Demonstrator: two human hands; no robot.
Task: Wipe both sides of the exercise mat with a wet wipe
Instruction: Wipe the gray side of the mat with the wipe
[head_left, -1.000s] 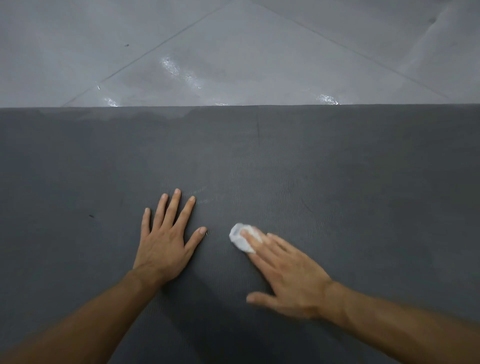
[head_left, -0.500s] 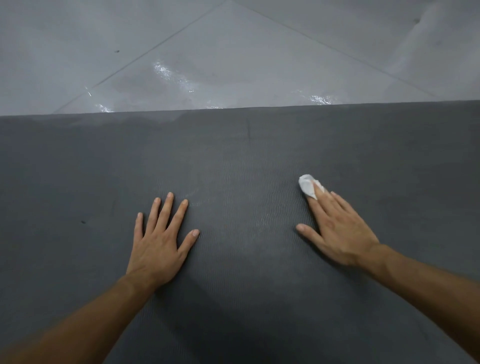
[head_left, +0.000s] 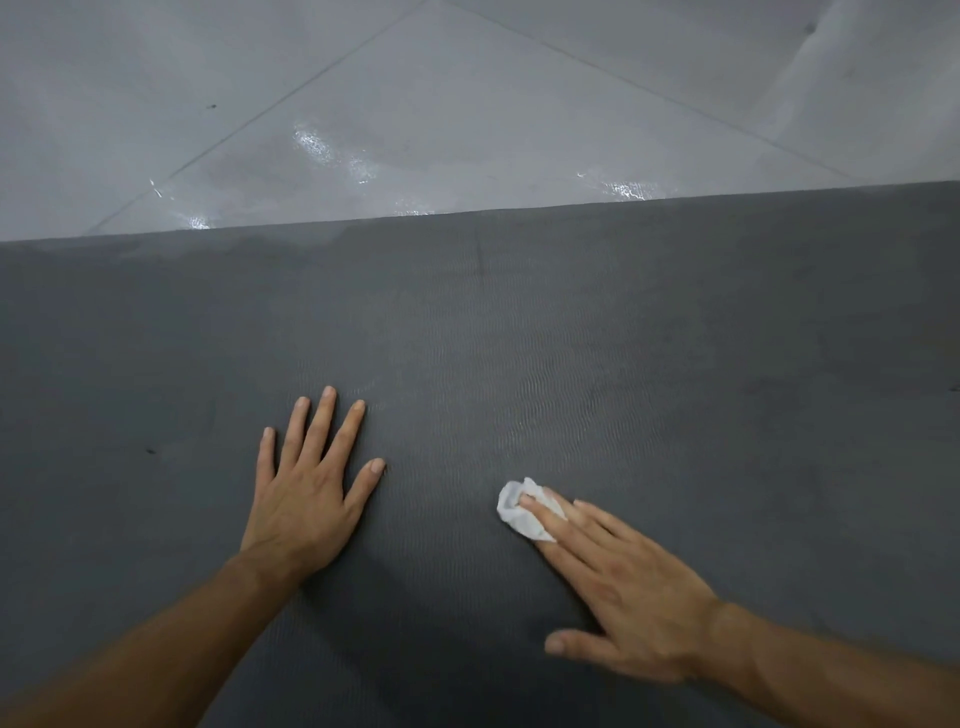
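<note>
A dark grey exercise mat (head_left: 649, 338) lies flat across the lower two thirds of the head view. My left hand (head_left: 306, 488) rests palm down on it, fingers spread and straight. To its right, my right hand (head_left: 618, 587) lies flat with straight fingers pressing a crumpled white wet wipe (head_left: 522, 506) against the mat. Only the wipe's left part shows past my fingertips.
Beyond the mat's far edge (head_left: 467, 212) is a pale grey tiled floor (head_left: 467, 93) with wet, shiny patches (head_left: 327, 150) close to the mat. A damp streak darkens the mat near that edge.
My right hand slid the wipe back from the mat's right middle toward me and to the left. My left hand stayed where it was.
</note>
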